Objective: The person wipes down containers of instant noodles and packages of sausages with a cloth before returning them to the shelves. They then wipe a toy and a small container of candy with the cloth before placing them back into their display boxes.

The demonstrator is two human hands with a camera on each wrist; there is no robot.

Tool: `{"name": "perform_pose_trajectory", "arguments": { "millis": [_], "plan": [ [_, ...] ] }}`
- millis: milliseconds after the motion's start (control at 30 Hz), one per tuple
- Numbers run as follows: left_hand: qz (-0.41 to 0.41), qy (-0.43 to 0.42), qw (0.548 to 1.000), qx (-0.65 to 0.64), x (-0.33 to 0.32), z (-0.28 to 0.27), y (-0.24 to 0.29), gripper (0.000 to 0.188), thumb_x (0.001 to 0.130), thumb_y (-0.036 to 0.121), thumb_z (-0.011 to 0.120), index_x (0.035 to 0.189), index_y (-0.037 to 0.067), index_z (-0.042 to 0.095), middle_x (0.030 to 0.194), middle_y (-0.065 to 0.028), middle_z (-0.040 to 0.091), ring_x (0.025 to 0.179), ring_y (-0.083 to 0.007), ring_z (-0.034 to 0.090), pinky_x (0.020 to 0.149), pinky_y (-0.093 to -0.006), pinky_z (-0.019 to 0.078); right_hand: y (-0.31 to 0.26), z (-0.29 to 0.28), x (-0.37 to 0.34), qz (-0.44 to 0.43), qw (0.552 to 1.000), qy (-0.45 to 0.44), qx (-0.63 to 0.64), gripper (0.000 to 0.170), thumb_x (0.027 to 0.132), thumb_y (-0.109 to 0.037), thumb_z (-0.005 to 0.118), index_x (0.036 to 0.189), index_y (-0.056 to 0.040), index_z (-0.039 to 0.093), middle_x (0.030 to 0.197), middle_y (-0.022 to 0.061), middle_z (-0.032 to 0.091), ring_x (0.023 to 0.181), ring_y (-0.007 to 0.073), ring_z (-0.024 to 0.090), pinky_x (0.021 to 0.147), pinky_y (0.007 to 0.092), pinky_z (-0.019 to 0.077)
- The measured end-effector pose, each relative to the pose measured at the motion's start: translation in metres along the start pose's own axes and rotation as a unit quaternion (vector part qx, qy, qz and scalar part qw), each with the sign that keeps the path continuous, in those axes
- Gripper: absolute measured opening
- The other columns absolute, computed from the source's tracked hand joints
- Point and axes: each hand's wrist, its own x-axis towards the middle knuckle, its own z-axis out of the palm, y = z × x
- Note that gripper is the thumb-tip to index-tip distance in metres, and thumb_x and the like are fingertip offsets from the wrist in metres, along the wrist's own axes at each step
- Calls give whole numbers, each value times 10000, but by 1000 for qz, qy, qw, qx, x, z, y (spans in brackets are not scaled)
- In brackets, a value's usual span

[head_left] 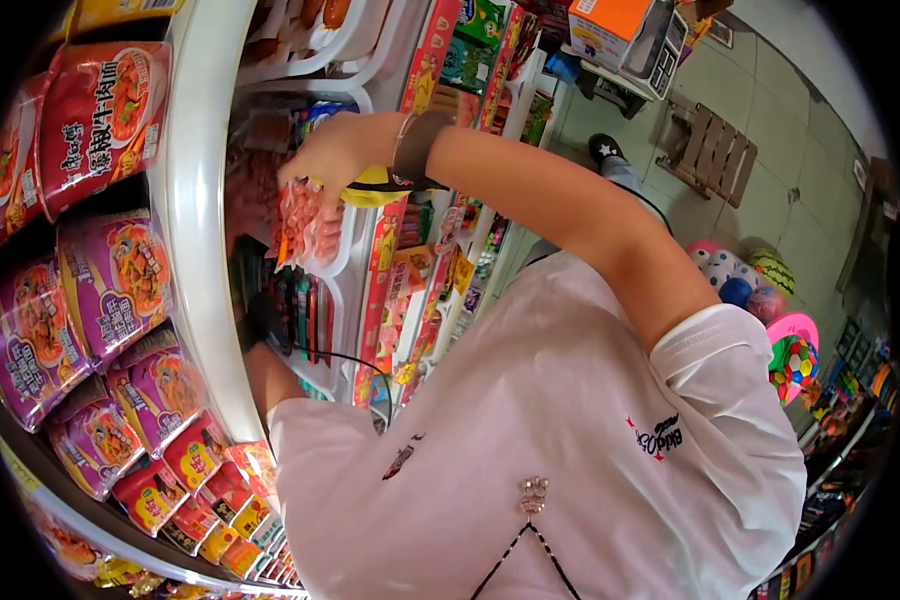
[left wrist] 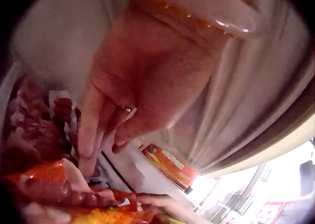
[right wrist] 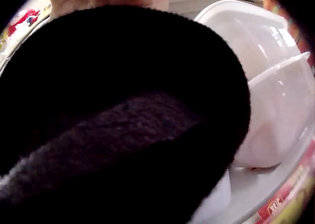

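Note:
My right hand (head_left: pixel 325 160) grips a clear packet of reddish sausages (head_left: pixel 310 225) with orange on it, over the white trays in the head view. In the left wrist view, my left hand (left wrist: pixel 147 76) wears a ring and points its nearly straight fingers down; their tips lie beside or against the orange-marked packet (left wrist: pixel 49 177), contact unclear. At the lower edge, part of another hand (left wrist: pixel 170 204) borders that packet. In the head view the left hand is hidden behind the shelf edge. A black band (right wrist: pixel 123 61) blocks most of the right wrist view, hiding the right fingers.
Noodle packs (head_left: pixel 120 270) line the shelf left of a white upright edge (head_left: pixel 200 200). White trays (right wrist: pixel 270 96) and small snack packs stand around the hands. Behind the right arm are a wooden stool (head_left: pixel 710 150), a scale (head_left: pixel 665 60) and colourful balls (head_left: pixel 735 280).

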Motion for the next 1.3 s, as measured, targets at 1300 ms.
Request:
{"name": "perform_pose_trajectory", "arguments": {
  "millis": [1300],
  "plan": [
    [230, 48, 787, 571, 148, -29, 11, 432, 778, 82, 635, 1195, 36, 532, 1277, -165, 474, 1150, -308, 487, 947, -346, 418, -10, -2, -8, 64, 998, 8, 14, 631, 663, -352, 700, 1245, -180, 526, 968, 137, 654, 904, 338, 611, 738, 440, 473]
  ]
}}
